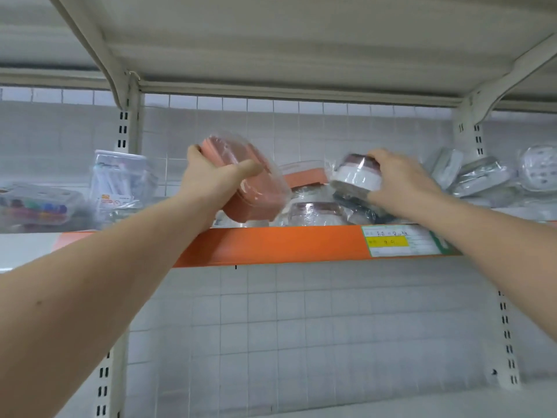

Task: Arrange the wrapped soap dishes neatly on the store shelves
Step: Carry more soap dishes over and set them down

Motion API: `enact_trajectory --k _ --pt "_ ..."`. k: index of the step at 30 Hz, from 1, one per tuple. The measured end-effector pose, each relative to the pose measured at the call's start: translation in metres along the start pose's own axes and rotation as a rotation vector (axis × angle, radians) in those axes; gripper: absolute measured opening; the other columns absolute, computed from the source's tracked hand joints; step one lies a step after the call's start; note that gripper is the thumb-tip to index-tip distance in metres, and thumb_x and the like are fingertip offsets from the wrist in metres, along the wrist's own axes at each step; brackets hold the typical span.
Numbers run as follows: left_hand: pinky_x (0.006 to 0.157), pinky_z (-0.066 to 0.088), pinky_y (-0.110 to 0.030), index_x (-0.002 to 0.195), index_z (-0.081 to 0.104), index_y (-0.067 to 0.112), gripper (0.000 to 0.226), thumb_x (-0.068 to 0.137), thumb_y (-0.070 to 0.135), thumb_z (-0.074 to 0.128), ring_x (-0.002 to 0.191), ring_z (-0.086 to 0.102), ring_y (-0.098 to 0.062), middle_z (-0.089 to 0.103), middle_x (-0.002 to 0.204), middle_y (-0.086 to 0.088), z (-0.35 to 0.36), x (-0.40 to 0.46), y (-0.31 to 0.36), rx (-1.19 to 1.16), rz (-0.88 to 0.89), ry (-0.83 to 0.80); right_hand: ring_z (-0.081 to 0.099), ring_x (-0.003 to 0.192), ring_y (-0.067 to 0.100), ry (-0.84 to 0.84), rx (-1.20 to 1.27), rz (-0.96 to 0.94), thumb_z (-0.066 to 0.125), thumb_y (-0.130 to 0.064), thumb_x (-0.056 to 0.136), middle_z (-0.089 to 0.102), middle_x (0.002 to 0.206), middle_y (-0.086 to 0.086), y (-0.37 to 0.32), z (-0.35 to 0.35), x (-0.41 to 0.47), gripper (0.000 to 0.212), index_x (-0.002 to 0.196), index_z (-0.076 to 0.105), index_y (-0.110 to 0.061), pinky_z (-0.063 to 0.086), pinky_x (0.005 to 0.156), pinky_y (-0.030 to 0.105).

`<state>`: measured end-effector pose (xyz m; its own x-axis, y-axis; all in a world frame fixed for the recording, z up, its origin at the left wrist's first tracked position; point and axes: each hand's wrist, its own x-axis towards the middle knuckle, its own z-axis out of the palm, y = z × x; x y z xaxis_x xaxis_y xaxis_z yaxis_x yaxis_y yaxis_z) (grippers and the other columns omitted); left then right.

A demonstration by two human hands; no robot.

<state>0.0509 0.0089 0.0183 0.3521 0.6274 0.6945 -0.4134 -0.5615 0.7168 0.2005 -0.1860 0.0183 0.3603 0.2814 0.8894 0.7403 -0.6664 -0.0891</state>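
My left hand [211, 176] grips a pink wrapped soap dish [256, 200], tilted on its edge above the front of the shelf [271, 244]. My right hand [401, 182] holds a white and brown wrapped soap dish [355, 173], lifted over a dark wrapped one [358, 211]. Between my hands lie an orange wrapped dish [304, 178] and, below it, a clear-wrapped white and brown dish [313, 212].
Grey wrapped dishes [479, 179] lie in a loose heap right of my right hand. At the left stand a bag of white items [120, 182] and a box of coloured items [36, 206]. A price label [398, 240] sits on the orange shelf edge. Another shelf hangs close overhead.
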Motion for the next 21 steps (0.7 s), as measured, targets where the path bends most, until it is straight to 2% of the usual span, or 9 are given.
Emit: enact_trajectory --k 3,6,7,10,13,15,16,18,21 --pt "0.081 0.054 -0.044 0.111 0.039 0.022 0.053 0.073 0.028 0.076 0.092 0.063 -0.025 0.055 0.091 0.005 0.007 -0.008 0.007 -0.062 0.001 -0.042 0.048 0.115 0.033 0.095 0.006 -0.077 0.066 -0.008 0.076 0.052 0.128 0.015 -0.007 -0.023 -0.005 0.063 0.134 0.043 -0.013 0.038 0.088 0.034" --pt "0.057 0.057 -0.035 0.107 0.035 0.025 0.045 0.08 0.024 0.071 0.075 0.062 -0.022 0.054 0.089 0.003 0.026 -0.021 0.018 -0.089 0.001 -0.144 0.045 0.12 0.031 0.096 -0.047 -0.12 0.062 -0.006 0.079 0.048 0.133 0.012 -0.002 -0.042 -0.011 0.065 0.138 0.038 -0.016 0.037 0.092 0.034" --pt "0.055 0.055 -0.034 0.106 0.032 0.026 0.044 0.081 0.023 0.069 0.07 0.06 -0.02 0.054 0.089 0.002 0.034 -0.026 0.021 -0.097 0.006 -0.178 0.044 0.121 0.03 0.091 -0.066 -0.132 0.062 -0.007 0.079 0.048 0.133 0.011 0.003 -0.048 -0.012 0.066 0.139 0.037 -0.016 0.037 0.094 0.035" --pt "0.061 0.051 -0.032 0.107 0.032 0.028 0.045 0.082 0.022 0.069 0.067 0.057 -0.018 0.058 0.094 -0.002 0.064 -0.038 0.032 -0.159 0.018 -0.248 0.042 0.124 0.03 0.081 -0.115 -0.148 0.063 -0.008 0.078 0.047 0.134 0.012 0.025 -0.066 -0.02 0.068 0.14 0.036 -0.015 0.039 0.098 0.039" --pt "0.07 0.052 -0.033 0.106 0.036 0.028 0.042 0.081 0.022 0.069 0.075 0.06 -0.017 0.058 0.091 0.003 0.105 -0.055 0.044 -0.232 0.015 -0.287 0.04 0.125 0.028 0.069 -0.178 -0.134 0.061 -0.004 0.078 0.046 0.135 0.012 0.06 -0.09 -0.034 0.069 0.141 0.035 -0.016 0.037 0.096 0.035" --pt "0.067 0.051 -0.031 0.114 0.042 0.027 0.043 0.081 0.022 0.069 0.076 0.06 -0.018 0.059 0.097 0.001 0.139 -0.071 0.054 -0.266 0.01 -0.337 0.041 0.124 0.028 0.057 -0.233 -0.105 0.06 -0.004 0.079 0.046 0.135 0.012 0.09 -0.111 -0.046 0.068 0.141 0.034 -0.017 0.033 0.094 0.031" --pt "0.063 0.05 -0.029 0.123 0.041 0.025 0.05 0.081 0.022 0.069 0.075 0.059 -0.017 0.06 0.102 -0.001 0.157 -0.08 0.06 -0.287 0.006 -0.368 0.041 0.124 0.028 0.053 -0.263 -0.089 0.06 -0.004 0.079 0.046 0.134 0.012 0.106 -0.122 -0.053 0.068 0.141 0.034 -0.017 0.032 0.094 0.031" --pt "0.065 0.049 -0.029 0.137 0.035 0.02 0.065 0.081 0.023 0.069 0.081 0.06 -0.019 0.059 0.114 -0.005 0.194 -0.099 0.072 -0.322 0.001 -0.416 0.041 0.124 0.028 0.046 -0.323 -0.048 0.06 -0.004 0.079 0.046 0.134 0.011 0.141 -0.147 -0.067 0.069 0.141 0.034 -0.017 0.033 0.094 0.033" --pt "0.077 0.052 -0.034 0.141 0.033 0.02 0.08 0.073 0.03 0.074 0.092 0.062 -0.022 0.058 0.121 -0.007 0.255 -0.133 0.093 -0.36 0.001 -0.494 0.043 0.121 0.029 0.025 -0.407 0.006 0.061 -0.005 0.078 0.048 0.131 0.011 0.197 -0.19 -0.09 0.067 0.14 0.036 -0.017 0.039 0.095 0.037"
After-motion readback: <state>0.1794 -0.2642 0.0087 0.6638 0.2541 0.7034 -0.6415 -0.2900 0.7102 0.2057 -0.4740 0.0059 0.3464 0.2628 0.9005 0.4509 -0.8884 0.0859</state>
